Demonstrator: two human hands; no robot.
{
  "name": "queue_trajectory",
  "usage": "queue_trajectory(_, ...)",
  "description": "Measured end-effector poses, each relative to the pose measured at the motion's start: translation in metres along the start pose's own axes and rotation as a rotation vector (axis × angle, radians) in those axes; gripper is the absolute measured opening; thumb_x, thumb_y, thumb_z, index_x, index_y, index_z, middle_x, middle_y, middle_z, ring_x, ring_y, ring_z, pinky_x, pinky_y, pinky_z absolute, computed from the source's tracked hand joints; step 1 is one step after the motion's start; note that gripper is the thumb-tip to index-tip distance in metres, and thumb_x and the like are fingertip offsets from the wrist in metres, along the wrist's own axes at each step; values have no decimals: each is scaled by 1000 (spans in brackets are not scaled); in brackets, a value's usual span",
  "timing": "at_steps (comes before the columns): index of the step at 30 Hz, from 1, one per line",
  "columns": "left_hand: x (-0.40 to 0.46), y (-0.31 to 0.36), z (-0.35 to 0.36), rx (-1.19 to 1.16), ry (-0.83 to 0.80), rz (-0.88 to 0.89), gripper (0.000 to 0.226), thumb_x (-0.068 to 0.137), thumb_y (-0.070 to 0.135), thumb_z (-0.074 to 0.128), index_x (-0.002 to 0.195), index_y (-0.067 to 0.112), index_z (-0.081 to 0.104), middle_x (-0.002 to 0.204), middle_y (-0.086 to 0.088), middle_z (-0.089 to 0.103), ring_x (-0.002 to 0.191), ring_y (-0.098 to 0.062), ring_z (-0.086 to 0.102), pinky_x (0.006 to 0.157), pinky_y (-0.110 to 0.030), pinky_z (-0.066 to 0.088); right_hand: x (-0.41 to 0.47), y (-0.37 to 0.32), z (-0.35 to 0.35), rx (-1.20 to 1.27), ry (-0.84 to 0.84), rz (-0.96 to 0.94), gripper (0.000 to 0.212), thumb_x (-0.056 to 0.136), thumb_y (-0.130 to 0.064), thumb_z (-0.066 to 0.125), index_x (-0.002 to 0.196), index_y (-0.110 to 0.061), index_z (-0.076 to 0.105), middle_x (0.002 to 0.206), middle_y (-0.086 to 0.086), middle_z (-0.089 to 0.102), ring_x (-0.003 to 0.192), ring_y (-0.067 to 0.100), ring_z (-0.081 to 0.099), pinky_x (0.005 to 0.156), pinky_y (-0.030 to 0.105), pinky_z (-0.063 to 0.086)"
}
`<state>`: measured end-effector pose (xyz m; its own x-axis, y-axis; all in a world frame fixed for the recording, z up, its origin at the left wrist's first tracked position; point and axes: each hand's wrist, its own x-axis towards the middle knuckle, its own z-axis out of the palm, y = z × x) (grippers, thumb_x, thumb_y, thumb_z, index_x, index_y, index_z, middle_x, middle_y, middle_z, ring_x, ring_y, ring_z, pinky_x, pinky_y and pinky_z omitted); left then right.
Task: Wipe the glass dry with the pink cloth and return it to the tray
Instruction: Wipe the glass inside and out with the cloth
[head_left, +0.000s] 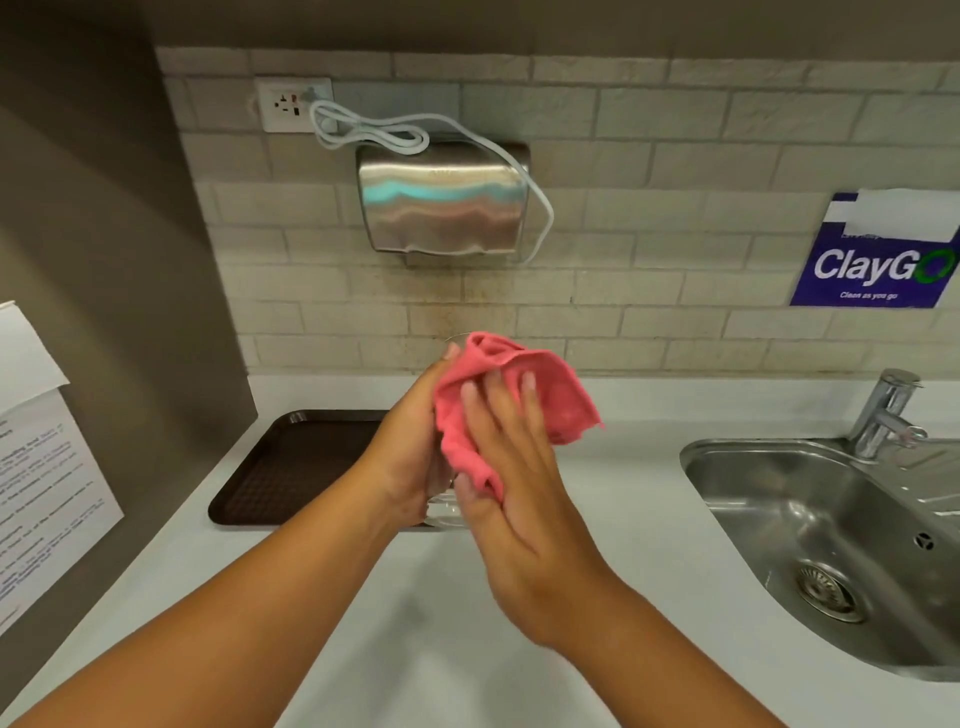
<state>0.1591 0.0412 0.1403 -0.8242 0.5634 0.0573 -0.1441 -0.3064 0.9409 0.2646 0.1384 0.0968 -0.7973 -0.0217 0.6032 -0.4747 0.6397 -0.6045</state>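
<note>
A clear glass (441, 512) is held above the white counter, mostly hidden; only its base below my hands and a trace of rim at the top show. My left hand (410, 447) grips it from the left side. A pink cloth (519, 395) is draped over the glass, and my right hand (506, 467) presses the cloth flat against it with fingers spread. The dark brown tray (291, 467) lies on the counter to the left, behind my left wrist, with nothing visible on it.
A steel sink (831, 540) with a chrome tap (885, 415) is set into the counter at the right. A steel hand dryer (441, 202) hangs on the tiled wall ahead, its cable looped on top. A paper notice (41, 457) hangs on the left wall.
</note>
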Motion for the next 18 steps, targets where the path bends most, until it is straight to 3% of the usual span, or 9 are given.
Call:
queue_trajectory(2, -2, -7, 4, -21, 34, -45, 62, 98, 60, 57, 126, 7, 74, 110, -16, 74, 101, -34, 68, 85, -43, 54, 13, -1, -6, 157, 78, 102, 63, 109, -41, 37, 162, -52, 4, 175, -31, -10, 162, -2, -10, 134, 41, 9)
queue_trajectory(3, -2, -10, 6, -38, 46, -50, 66, 94, 64, 58, 125, 7, 72, 103, -16, 73, 92, -34, 66, 79, -44, 53, 21, -1, -10, 285, 113, 176, 63, 107, -45, 38, 160, -57, 7, 174, -33, 2, 161, -5, 6, 133, 41, 21)
queue_trajectory(5, 0, -17, 7, -61, 77, -19, 67, 89, 66, 59, 119, 7, 69, 93, -12, 67, 76, -27, 61, 72, -41, 49, 32, 3, -15, 652, 127, 318, 61, 101, -53, 44, 155, -67, 19, 159, -31, 45, 139, -3, 56, 114, 38, 52)
queue_trajectory(6, 0, -18, 8, -66, 107, -10, 63, 89, 67, 60, 112, 9, 71, 87, -10, 65, 70, -23, 60, 70, -40, 48, 35, 4, -17, 792, 120, 373, 58, 100, -55, 47, 152, -70, 26, 150, -27, 59, 124, 2, 69, 105, 38, 59)
queue_trajectory(8, -1, -18, 11, -22, 173, -6, 53, 90, 67, 62, 101, 18, 77, 76, -4, 64, 60, -19, 61, 64, -36, 50, 35, 9, -18, 895, 104, 435, 52, 104, -54, 49, 151, -69, 32, 155, -12, 59, 128, 16, 69, 105, 48, 59)
queue_trajectory(10, 0, -17, 12, 95, 215, 8, 49, 94, 65, 62, 108, 21, 77, 80, -7, 69, 61, -19, 68, 57, -36, 56, 34, 15, -19, 925, 88, 460, 55, 105, -47, 52, 152, -68, 32, 159, -7, 55, 133, 21, 67, 103, 50, 60)
queue_trajectory(13, 3, -13, 11, 252, 248, 49, 43, 99, 59, 59, 130, 30, 67, 104, -14, 78, 85, -30, 79, 75, -49, 66, 32, 23, -23, 848, 70, 439, 60, 109, -39, 52, 151, -72, 26, 163, -18, 46, 127, 13, 71, 98, 51, 62)
queue_trajectory(15, 4, -8, 14, 328, 225, 15, 43, 101, 59, 55, 137, 37, 61, 112, -13, 79, 92, -30, 77, 90, -52, 63, 33, 27, -25, 741, 65, 428, 63, 113, -35, 50, 155, -69, 18, 168, -14, 41, 132, 15, 67, 105, 51, 58)
queue_trajectory(18, 2, -3, 22, 278, 153, -73, 63, 83, 78, 61, 133, 41, 57, 106, -9, 81, 90, -30, 80, 78, -53, 65, 35, 26, -24, 608, 51, 369, 66, 113, -33, 47, 157, -68, 12, 174, -16, 28, 148, 14, 48, 116, 41, 48)
